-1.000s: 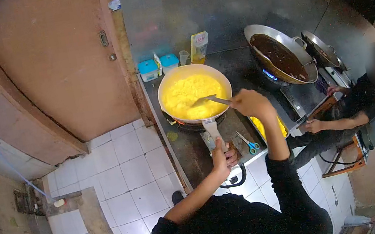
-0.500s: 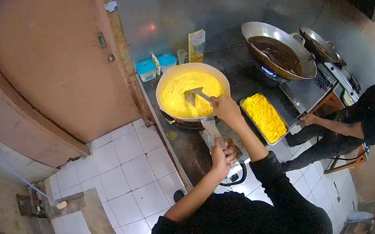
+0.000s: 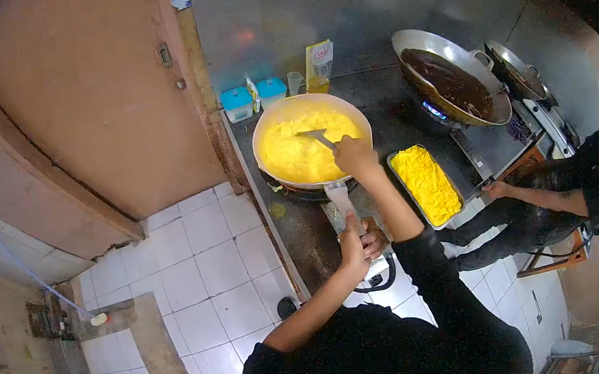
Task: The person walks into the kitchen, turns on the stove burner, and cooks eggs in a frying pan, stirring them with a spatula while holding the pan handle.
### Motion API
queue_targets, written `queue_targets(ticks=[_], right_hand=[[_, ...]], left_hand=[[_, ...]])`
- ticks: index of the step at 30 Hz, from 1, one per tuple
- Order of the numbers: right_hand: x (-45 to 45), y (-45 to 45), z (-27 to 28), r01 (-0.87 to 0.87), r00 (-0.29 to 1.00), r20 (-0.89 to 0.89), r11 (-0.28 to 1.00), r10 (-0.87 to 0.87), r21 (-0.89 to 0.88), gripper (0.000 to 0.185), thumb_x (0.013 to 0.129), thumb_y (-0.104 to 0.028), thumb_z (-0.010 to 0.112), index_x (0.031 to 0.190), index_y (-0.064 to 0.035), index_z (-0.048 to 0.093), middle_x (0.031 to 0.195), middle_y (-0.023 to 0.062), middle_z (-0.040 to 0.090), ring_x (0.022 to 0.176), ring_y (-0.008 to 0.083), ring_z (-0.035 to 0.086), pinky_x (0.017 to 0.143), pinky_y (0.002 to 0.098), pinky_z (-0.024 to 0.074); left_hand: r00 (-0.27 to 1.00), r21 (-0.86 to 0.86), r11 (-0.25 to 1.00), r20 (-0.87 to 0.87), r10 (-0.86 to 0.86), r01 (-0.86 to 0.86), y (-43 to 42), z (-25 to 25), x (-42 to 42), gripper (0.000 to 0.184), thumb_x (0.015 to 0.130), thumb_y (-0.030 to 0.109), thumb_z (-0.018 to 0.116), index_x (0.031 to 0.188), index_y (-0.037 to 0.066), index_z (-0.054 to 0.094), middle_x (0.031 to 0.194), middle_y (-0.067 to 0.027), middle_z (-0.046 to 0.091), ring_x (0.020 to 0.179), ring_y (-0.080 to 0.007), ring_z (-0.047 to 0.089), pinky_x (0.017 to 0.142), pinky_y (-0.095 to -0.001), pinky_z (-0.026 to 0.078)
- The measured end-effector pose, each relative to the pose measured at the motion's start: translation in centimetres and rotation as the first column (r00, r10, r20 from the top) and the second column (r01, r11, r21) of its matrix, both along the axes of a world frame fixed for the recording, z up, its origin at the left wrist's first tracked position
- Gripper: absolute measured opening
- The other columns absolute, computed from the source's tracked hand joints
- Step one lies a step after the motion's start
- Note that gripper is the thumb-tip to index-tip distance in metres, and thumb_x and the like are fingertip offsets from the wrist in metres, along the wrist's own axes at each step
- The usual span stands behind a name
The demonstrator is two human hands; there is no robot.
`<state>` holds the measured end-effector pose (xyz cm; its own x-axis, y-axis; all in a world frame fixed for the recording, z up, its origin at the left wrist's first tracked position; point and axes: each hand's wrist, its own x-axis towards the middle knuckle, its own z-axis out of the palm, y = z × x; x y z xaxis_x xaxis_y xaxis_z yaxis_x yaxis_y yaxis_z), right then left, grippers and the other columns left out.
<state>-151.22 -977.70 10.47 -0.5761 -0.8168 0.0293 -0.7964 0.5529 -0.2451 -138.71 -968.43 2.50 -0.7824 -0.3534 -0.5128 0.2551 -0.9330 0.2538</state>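
A deep pan of scrambled eggs sits over the burner on the dark counter. My left hand is wrapped round the pan's pale handle. My right hand, above the pan's right side, grips a spatula. The spatula's blade is partly sunk in the yellow egg. Beside my right forearm lies a metal tray heaped with more yellow egg.
A wok of dark liquid stands over a blue flame at the right, with another pan beyond it. Blue-lidded tubs and a yellow pouch line the wall. A person in black is at the right.
The spatula's blade has sunk deeper and turned in the egg. My right hand has moved slightly up and left within the pan. My left hand keeps its hold on the handle.
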Motion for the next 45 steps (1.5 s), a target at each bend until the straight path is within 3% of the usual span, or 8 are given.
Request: queue_targets(ticks=[3, 10, 12, 18, 21, 32, 37, 45], right_hand=[[-2.4, 2.6, 2.1, -0.042, 0.997, 0.067, 0.997, 0.038, 0.067, 0.032, 0.079, -0.034, 0.053, 0.094, -0.0074, 0.064, 0.094, 0.0189, 0.060, 0.089, 0.0365, 0.058, 0.077, 0.0431, 0.0459], [-4.3, 9.7, 9.4, -0.225, 0.974, 0.047, 0.959, 0.220, 0.175, 0.024, 0.076, -0.030, 0.058, 0.092, -0.0139, 0.067, 0.076, 0.0165, 0.062, 0.071, 0.0338, 0.061, 0.065, 0.0394, 0.0480], [-3.3, 9.2, 8.5, -0.118, 0.993, -0.006, 0.973, 0.122, 0.200, 0.023, 0.075, -0.029, 0.059, 0.088, -0.0118, 0.067, 0.079, 0.0174, 0.062, 0.074, 0.0340, 0.061, 0.066, 0.0391, 0.0479], [0.3, 3.9, 0.8, -0.365, 0.930, 0.026, 0.915, 0.366, 0.170, 0.035, 0.079, -0.031, 0.052, 0.105, -0.0080, 0.057, 0.090, 0.0237, 0.059, 0.086, 0.0385, 0.057, 0.076, 0.0442, 0.0451], [4.3, 1.9, 1.2, -0.017, 0.981, 0.193, 0.993, -0.006, 0.120, 0.034, 0.082, -0.027, 0.050, 0.108, -0.0061, 0.055, 0.093, 0.0246, 0.058, 0.087, 0.0394, 0.057, 0.076, 0.0441, 0.0447], [0.2, -2.0, -1.5, 0.043, 0.986, 0.165, 0.953, 0.008, -0.299, 0.025, 0.080, -0.022, 0.052, 0.092, -0.0008, 0.060, 0.080, 0.0234, 0.060, 0.078, 0.0390, 0.059, 0.072, 0.0470, 0.0466], [0.0, -3.7, -1.0, 0.126, 0.984, 0.143, 0.985, -0.108, -0.120, 0.025, 0.079, -0.021, 0.051, 0.094, -0.0031, 0.058, 0.090, 0.0202, 0.061, 0.086, 0.0358, 0.059, 0.073, 0.0453, 0.0471], [-1.2, 2.1, 2.0, -0.119, 0.990, 0.087, 0.989, 0.112, 0.083, 0.033, 0.079, -0.030, 0.054, 0.097, -0.0035, 0.061, 0.088, 0.0208, 0.062, 0.085, 0.0359, 0.060, 0.075, 0.0429, 0.0467]], left_hand=[[1.000, -0.010, 1.000, -0.028, -0.002, 0.001, -0.1, 0.2, 0.1, 0.041, 0.084, 0.057, 0.040, 0.076, 0.017, 0.039, 0.048, 0.0054, 0.025, 0.031, -0.0090, 0.022, 0.031, -0.0255, 0.018], [0.999, 0.019, 1.000, -0.050, -0.018, 0.019, -0.1, 0.3, 0.1, 0.041, 0.084, 0.056, 0.040, 0.072, 0.017, 0.039, 0.048, 0.0055, 0.025, 0.031, -0.0089, 0.023, 0.031, -0.0252, 0.018], [0.998, 0.026, 0.999, -0.050, -0.032, 0.033, -0.1, 0.4, 0.0, 0.041, 0.084, 0.056, 0.040, 0.071, 0.017, 0.039, 0.047, 0.0054, 0.025, 0.031, -0.0089, 0.023, 0.031, -0.0251, 0.018], [0.999, 0.033, 0.999, 0.038, -0.007, 0.006, 0.0, 0.4, -0.1, 0.041, 0.085, 0.055, 0.040, 0.071, 0.017, 0.039, 0.046, 0.0051, 0.026, 0.031, -0.0085, 0.022, 0.031, -0.0249, 0.017], [1.000, -0.026, 1.000, 0.026, -0.006, 0.007, 0.3, 0.2, -0.1, 0.041, 0.086, 0.054, 0.039, 0.071, 0.016, 0.040, 0.045, 0.0055, 0.027, 0.031, -0.0085, 0.022, 0.031, -0.0250, 0.017], [0.969, -0.007, 1.000, 0.247, -0.015, 0.017, 0.2, 0.8, -0.1, 0.043, 0.080, 0.059, 0.045, 0.076, 0.017, 0.044, 0.048, 0.0069, 0.027, 0.033, -0.0086, 0.020, 0.034, -0.0249, 0.018], [0.986, -0.047, 0.998, 0.167, -0.020, 0.028, 0.2, 0.3, 0.1, 0.044, 0.079, 0.061, 0.045, 0.080, 0.017, 0.042, 0.048, 0.0068, 0.027, 0.034, -0.0085, 0.021, 0.035, -0.0247, 0.019], [0.999, 0.002, 1.000, 0.037, -0.011, 0.011, -0.2, -0.1, -0.2, 0.043, 0.084, 0.058, 0.039, 0.075, 0.015, 0.039, 0.047, 0.0046, 0.026, 0.031, -0.0092, 0.022, 0.032, -0.0249, 0.019]])
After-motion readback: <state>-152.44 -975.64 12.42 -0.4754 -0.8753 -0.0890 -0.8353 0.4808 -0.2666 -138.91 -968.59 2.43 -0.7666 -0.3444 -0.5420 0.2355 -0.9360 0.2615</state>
